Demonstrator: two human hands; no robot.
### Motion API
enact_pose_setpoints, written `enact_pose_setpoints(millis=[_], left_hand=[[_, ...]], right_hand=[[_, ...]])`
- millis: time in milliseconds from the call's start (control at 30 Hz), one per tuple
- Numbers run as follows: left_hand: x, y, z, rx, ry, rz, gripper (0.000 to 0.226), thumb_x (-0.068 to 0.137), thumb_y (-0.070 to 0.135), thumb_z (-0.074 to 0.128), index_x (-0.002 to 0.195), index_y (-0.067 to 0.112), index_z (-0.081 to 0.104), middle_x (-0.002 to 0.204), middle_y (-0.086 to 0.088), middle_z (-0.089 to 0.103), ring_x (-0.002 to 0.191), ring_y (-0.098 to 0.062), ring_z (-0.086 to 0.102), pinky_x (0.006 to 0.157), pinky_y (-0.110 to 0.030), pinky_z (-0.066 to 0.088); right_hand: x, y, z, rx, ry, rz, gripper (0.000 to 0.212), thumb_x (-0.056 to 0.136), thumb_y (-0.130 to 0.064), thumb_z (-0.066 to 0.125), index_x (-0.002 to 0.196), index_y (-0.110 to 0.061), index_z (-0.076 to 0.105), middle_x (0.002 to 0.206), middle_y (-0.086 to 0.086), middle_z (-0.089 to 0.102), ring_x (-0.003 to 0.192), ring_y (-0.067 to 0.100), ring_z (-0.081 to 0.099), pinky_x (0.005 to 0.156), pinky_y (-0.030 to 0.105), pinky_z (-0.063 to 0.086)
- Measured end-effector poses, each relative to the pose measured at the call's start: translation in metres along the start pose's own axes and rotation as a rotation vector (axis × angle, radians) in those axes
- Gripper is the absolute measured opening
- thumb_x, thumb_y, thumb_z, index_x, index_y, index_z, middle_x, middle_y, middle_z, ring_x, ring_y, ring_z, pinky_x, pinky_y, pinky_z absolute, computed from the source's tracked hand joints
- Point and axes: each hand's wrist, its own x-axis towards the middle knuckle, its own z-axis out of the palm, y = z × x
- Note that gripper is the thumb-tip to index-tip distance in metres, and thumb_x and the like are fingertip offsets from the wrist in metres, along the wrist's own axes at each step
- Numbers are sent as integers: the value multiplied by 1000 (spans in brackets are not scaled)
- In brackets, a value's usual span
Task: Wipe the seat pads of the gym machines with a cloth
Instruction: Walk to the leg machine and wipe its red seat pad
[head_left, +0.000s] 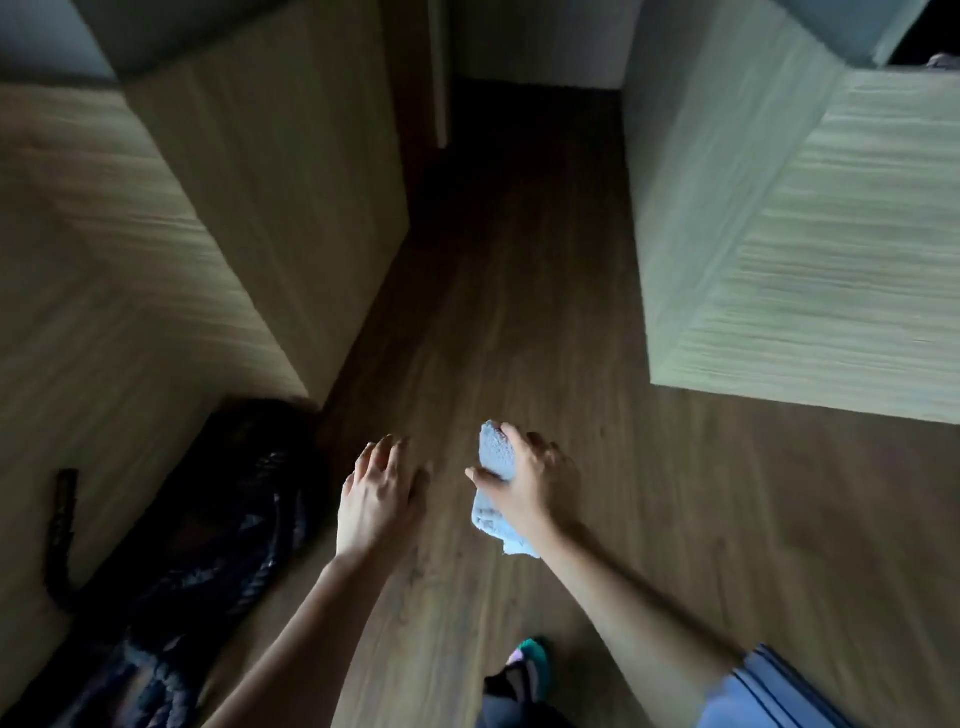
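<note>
My right hand (524, 480) is shut on a light blue cloth (496, 486), bunched up, with one end sticking out past my fingers and the other hanging below my wrist. My left hand (376, 491) is held out beside it, fingers spread, holding nothing. Both hands hover over a dark wooden floor (498, 312). No gym machine or seat pad is in view. The picture is dim and blurred.
Wood-panelled walls or cabinets rise on the left (260, 208) and right (779, 234), leaving a narrow passage ahead. Coiled dark battle ropes (218, 525) lie on the floor at the lower left. My foot in a dark sandal (524, 675) shows at the bottom.
</note>
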Motion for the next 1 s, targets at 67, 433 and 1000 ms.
enact_pose_setpoints(millis=[67,433,1000], left_hand=[[41,40,22,-10,-36,47,71,80,56,24,126,13,57,132,-10,56,129,-30,45,98,-44,42],[225,262,164,26,-247,467,71,82,54,19,133,18,52,138,-5,53,125,-30,48,95,-45,44],[345,697,426,-13,-614,1169,61,90,48,29,121,6,62,119,-16,64,110,-36,61,89,-45,50]], right_hand=[[40,35,-22,-19,62,39,58,63,-56,76,112,-27,64,88,3,69,77,29,64,67,34,51],[183,238,-125,-69,174,346,57,73,-63,61,122,-36,52,101,-4,66,90,21,63,77,32,49],[278,589,-323,-146,458,1089,62,75,-63,60,129,-35,46,117,-3,60,100,28,62,78,36,47]])
